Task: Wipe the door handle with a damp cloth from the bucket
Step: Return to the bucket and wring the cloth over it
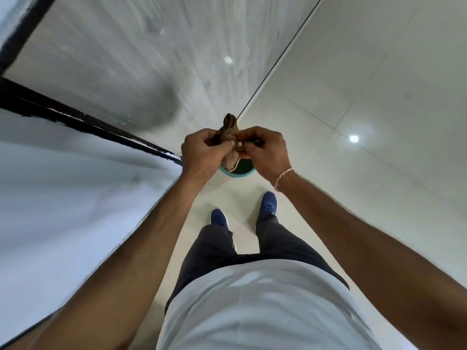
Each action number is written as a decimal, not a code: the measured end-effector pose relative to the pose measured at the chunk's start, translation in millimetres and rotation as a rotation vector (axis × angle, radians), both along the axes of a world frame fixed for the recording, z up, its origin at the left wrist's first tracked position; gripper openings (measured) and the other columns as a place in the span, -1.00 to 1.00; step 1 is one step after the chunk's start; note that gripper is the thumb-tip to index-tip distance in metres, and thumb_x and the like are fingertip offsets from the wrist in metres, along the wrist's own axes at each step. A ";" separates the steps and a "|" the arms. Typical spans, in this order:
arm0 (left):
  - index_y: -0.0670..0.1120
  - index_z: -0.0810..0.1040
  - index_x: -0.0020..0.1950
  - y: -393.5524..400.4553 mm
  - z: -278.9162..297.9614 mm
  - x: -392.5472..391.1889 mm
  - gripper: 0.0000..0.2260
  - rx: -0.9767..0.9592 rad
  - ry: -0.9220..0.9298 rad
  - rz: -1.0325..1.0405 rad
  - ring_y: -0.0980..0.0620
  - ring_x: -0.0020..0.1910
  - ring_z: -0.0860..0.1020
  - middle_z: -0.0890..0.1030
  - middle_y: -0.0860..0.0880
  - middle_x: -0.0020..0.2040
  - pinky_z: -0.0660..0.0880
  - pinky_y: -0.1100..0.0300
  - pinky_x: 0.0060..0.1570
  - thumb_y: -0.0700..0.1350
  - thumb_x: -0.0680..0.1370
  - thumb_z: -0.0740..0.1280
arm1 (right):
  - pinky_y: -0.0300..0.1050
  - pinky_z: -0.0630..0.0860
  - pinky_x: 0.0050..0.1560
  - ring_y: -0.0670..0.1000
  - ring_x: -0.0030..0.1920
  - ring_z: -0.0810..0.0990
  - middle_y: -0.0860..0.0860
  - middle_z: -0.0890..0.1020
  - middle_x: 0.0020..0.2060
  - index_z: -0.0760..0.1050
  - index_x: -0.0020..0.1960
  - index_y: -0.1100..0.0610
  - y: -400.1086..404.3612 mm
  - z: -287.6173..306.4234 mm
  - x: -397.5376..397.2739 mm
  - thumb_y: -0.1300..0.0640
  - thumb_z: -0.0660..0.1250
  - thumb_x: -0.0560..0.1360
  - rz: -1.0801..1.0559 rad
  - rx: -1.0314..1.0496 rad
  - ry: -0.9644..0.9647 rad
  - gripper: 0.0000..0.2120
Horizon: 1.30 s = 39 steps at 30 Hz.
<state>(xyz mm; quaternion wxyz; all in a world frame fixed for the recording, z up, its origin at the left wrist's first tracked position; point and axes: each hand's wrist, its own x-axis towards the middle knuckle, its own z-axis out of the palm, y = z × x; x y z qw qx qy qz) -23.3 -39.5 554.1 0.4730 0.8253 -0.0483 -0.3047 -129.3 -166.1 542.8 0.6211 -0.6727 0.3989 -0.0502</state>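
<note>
Fingers of both hands are curled tight around a brown cloth, which is bunched and twisted between them. Nearest the camera are a pale shirt, dark trousers and two blue shoes on the tiled floor. Above them the left hand grips one end of the cloth in a closed fist, while the right hand pinches the other end between thumb and fingertips; a thin string band sits on that wrist. A loose tail of cloth hangs down over a teal bucket standing on the floor just beyond the shoes.

By my reading, the cloth is out of the bucket and is being wrung, so fetching it is done and the wiping itself is not yet begun.

Most of the bucket is hidden behind the hands, and whether it holds water cannot be told. A dark frame runs along the left, blurred; no door handle is visible.
</note>
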 end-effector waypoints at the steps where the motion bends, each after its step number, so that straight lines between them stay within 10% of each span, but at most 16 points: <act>1: -0.05 0.76 -0.09 -0.8 1.6 1.6 -0.80 -0.033 0.028 0.021 -0.04 -0.25 0.72 0.76 -0.03 -0.24 0.70 -0.04 -0.21 -0.03 0.34 0.59 | 0.07 0.72 0.20 0.00 0.03 0.77 -0.06 0.80 -0.04 0.76 0.06 0.02 -6.5 -3.4 2.7 0.25 0.43 0.48 0.001 -0.030 0.028 -0.76; 6: -0.18 0.71 -0.03 0.6 0.2 14.0 -0.84 -0.210 0.281 0.132 0.00 -0.13 0.67 0.72 -0.06 -0.17 0.58 0.16 -0.06 -0.23 0.42 0.55 | -0.13 0.58 0.06 0.00 0.10 0.68 0.00 0.73 0.12 0.65 0.21 0.02 -33.5 -30.6 19.1 -0.08 0.58 0.38 0.071 0.325 0.217 -0.56; 9: -0.12 0.69 0.02 10.9 -18.1 25.7 -0.76 -0.199 0.423 0.156 -0.06 -0.10 0.67 0.71 -0.09 -0.10 0.55 0.09 0.01 -0.12 0.37 0.51 | -0.17 0.55 0.01 -0.01 0.00 0.68 0.02 0.75 -0.03 0.72 0.05 0.09 -37.3 -48.2 23.4 0.06 0.63 0.41 0.060 0.496 0.183 -0.74; 16: -0.11 0.68 0.11 13.2 -107.0 36.3 -0.71 -0.059 0.503 0.247 -0.07 0.03 0.75 0.79 -0.09 0.03 0.67 0.07 0.03 -0.03 0.49 0.63 | -0.30 0.57 -0.13 -0.12 -0.14 0.65 -0.07 0.70 -0.14 0.69 0.02 0.07 -27.0 -113.2 37.1 0.06 0.68 0.42 0.089 0.175 0.289 -0.74; 21: -0.13 0.67 0.06 -0.6 -163.2 36.5 -0.81 -0.051 0.529 0.362 0.00 -0.15 0.76 0.77 -0.13 -0.06 0.69 0.20 -0.22 -0.21 0.51 0.60 | 0.06 0.58 0.28 0.16 0.27 0.61 0.05 0.71 0.21 0.60 0.36 0.08 -14.0 -160.0 31.0 -0.07 0.49 0.48 0.262 -0.446 0.344 -0.51; 26: -0.12 0.69 0.24 -9.7 -229.5 50.2 -0.66 0.019 0.654 0.481 0.02 -0.19 0.78 0.80 -0.10 0.00 0.66 0.11 -0.10 -0.08 0.51 0.61 | 0.14 0.45 0.51 0.21 0.48 0.49 0.09 0.56 0.48 0.40 0.60 0.12 5.5 -220.9 28.7 -0.09 0.54 0.35 0.718 -0.568 0.206 -0.13; 33: 0.01 0.65 0.33 -20.4 -312.5 66.1 -0.67 0.075 0.889 0.431 0.13 -0.03 0.73 0.80 0.07 -0.04 0.37 0.04 0.27 0.09 0.60 0.48 | 0.13 0.67 0.07 0.21 0.14 0.69 0.05 0.76 0.16 0.64 0.36 0.06 -11.6 -328.4 52.3 0.08 0.38 0.56 0.590 -0.725 0.178 -0.62; 37: -0.11 0.69 0.22 -24.3 -378.4 75.8 -0.63 0.086 0.635 0.453 0.01 -0.05 0.78 0.78 -0.09 0.05 0.65 0.25 -0.26 0.17 0.63 0.43 | 0.12 0.66 0.07 0.24 0.14 0.70 0.04 0.77 0.11 0.67 0.29 -0.04 -31.7 -384.7 82.4 0.04 0.37 0.50 0.592 -0.601 0.294 -0.64; 39: -0.08 0.72 0.04 -18.1 -413.4 75.0 -0.62 0.259 0.253 0.232 -0.08 -0.02 0.76 0.75 -0.03 -0.10 0.70 0.06 -0.02 0.24 0.60 0.40 | 0.10 0.64 0.10 0.25 0.17 0.69 0.05 0.76 0.12 0.65 0.29 -0.06 -40.1 -419.4 98.9 0.01 0.37 0.52 0.636 -0.608 0.404 -0.66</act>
